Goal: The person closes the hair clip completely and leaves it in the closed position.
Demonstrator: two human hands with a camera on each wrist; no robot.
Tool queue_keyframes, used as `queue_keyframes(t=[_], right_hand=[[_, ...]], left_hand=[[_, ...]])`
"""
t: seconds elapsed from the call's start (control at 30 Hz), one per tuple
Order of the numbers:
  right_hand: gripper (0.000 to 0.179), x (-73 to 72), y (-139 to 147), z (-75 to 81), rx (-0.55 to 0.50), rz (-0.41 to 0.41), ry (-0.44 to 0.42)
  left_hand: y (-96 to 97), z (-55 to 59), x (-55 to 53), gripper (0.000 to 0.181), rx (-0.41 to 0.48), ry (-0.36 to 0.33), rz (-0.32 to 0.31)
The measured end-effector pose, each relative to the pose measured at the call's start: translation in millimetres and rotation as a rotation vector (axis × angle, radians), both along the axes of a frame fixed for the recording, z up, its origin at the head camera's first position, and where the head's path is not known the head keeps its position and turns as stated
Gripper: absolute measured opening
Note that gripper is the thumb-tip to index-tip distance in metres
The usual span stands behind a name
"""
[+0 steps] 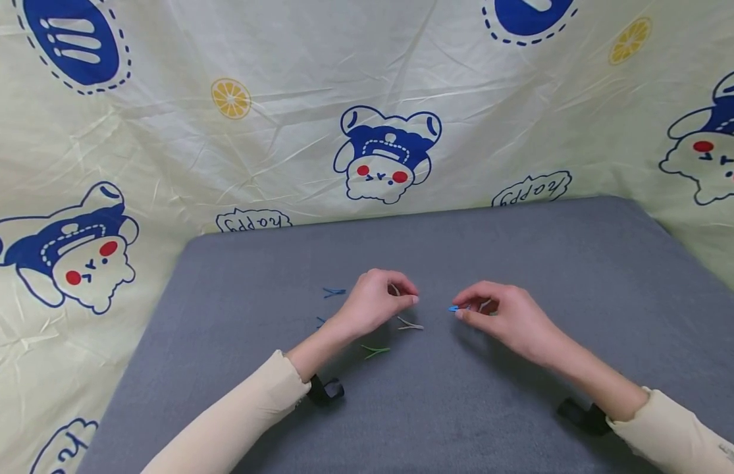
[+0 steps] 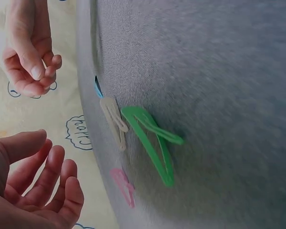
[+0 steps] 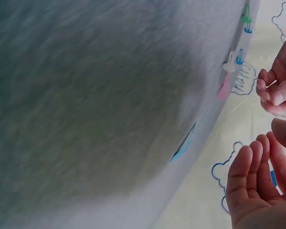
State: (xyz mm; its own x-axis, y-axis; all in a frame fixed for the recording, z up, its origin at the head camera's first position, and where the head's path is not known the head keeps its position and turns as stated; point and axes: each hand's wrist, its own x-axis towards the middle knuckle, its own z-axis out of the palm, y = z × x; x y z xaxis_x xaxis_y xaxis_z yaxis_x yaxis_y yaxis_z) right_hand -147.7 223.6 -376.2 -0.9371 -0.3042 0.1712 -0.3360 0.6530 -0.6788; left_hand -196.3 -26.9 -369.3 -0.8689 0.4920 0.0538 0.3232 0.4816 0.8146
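Note:
My left hand (image 1: 381, 299) hovers over the grey table with loosely bent fingers and nothing between them. Below it lies a pink hair clip (image 2: 123, 186), mostly hidden in the head view. A beige hair clip (image 1: 410, 324) and a green hair clip (image 1: 375, 352) lie close by, both with their prongs spread. My right hand (image 1: 509, 316) is held above a light blue hair clip (image 3: 183, 143), its fingers relaxed and thumb apart. The right wrist view shows that clip on the table, clear of the fingertips. Left of my left hand are two darker blue hair clips (image 1: 334, 292), one partly covered.
The grey cloth-covered table (image 1: 521, 250) reaches back to a pale printed sheet (image 1: 295, 151) hanging behind and at the sides. Black wrist straps (image 1: 326, 391) sit at both sleeve ends.

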Motion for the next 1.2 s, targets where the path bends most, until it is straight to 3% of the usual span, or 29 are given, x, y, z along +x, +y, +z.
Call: queue_keyframes(t=[0.27, 0.5, 0.8, 1.2], right_hand=[[0.016, 7.4, -16.8, -0.3, -0.034, 0.078, 0.029], [0.016, 11.3, -35.3, -5.4, -0.073, 0.138, -0.008], [0.015, 16.6, -56.6, -13.0, -0.089, 0.225, -0.042], [0.016, 13.6, -73.4, -18.5, -0.052, 0.254, -0.098]], left_hand=[[-27.1, 0.0, 17.0, 0.007, -0.059, 0.071, -0.015], [-49.4, -10.1, 30.8, 0.006, -0.084, 0.099, 0.008], [-73.2, -9.2, 47.6, 0.009, -0.029, 0.093, 0.054], [-106.6, -11.9, 70.5, 0.020, 0.116, 0.110, 0.108]])
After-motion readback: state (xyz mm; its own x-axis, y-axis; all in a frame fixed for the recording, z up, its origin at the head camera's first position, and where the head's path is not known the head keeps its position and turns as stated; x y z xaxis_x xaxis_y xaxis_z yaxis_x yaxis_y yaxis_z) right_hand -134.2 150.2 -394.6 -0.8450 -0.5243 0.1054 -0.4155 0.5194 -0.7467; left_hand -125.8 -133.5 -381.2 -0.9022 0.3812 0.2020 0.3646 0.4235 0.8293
